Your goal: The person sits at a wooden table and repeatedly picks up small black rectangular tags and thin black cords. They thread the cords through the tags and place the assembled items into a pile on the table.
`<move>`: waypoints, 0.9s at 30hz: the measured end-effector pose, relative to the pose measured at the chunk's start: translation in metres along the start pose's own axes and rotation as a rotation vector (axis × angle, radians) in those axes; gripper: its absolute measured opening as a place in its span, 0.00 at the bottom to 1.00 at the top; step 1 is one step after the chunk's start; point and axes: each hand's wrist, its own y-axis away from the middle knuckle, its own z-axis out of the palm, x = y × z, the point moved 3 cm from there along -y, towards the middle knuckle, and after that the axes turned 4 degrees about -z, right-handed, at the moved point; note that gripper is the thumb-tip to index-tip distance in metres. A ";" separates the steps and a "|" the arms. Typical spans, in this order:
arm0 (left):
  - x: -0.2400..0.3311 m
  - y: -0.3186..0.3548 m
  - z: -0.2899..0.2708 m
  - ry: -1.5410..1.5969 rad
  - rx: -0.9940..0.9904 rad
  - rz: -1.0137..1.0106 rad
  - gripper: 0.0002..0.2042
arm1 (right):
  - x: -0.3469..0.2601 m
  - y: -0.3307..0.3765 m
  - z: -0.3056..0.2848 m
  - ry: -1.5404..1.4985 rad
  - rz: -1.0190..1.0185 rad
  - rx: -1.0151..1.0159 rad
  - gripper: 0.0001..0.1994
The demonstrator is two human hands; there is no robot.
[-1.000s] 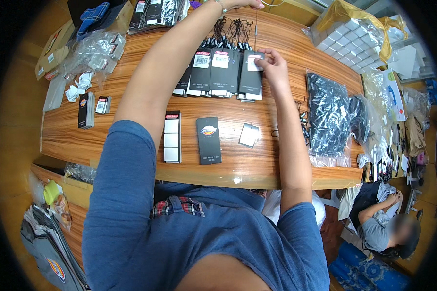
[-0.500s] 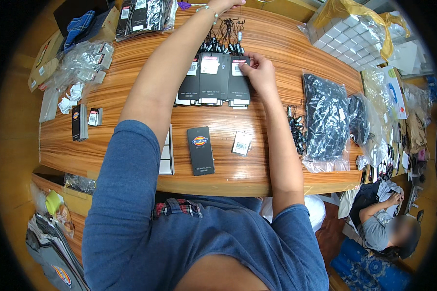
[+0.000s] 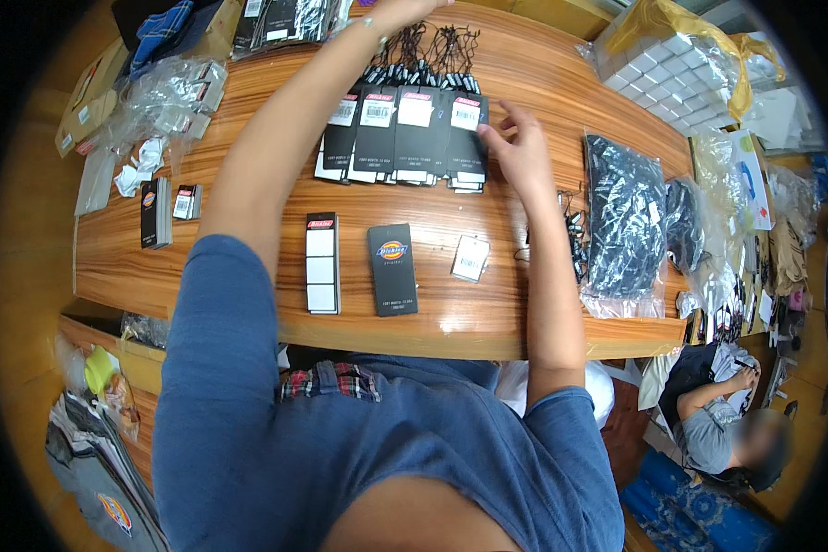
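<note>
Rows of black hang tags with white labels lie in overlapping stacks at the table's far middle. Their black strings trail away from me. Just right of the rightmost stack, my right hand is open, fingers apart, thumb close to the tag edge. My left arm reaches across to the far edge, where my left hand is partly cut off by the picture's top, its fingers mostly hidden. Closer to me lie a stack of long labelled tags, a black tag stack and a small white tag.
A clear bag of black strings lies at right, beside loose strings. Wrapped white boxes stand far right. At left are small tag stacks, crumpled paper and plastic bags. A person sits lower right.
My right hand has let go of the rightmost tag stack and shifted slightly right, fingers spreading. My left arm has moved left, uncovering the long labelled tags. The view has shifted a little.
</note>
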 end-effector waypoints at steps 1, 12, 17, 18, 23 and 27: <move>0.019 0.023 -0.023 0.071 -0.023 0.107 0.16 | -0.007 0.008 -0.007 -0.015 0.014 -0.042 0.21; 0.090 0.298 -0.135 -0.463 -0.527 0.122 0.31 | -0.057 0.127 -0.046 0.177 0.027 -0.423 0.21; 0.081 0.307 -0.132 -0.472 -0.457 0.123 0.30 | -0.047 0.129 -0.040 0.090 0.060 -0.392 0.18; 0.081 0.306 -0.133 -0.469 -0.445 0.126 0.30 | -0.045 0.129 -0.039 0.052 0.076 -0.381 0.17; 0.082 0.309 -0.139 -0.384 -0.382 0.118 0.26 | -0.035 0.133 -0.035 -0.250 0.274 -0.359 0.12; 0.068 0.318 -0.132 0.538 -0.520 -0.528 0.16 | -0.046 0.135 -0.036 -0.629 0.322 -0.236 0.08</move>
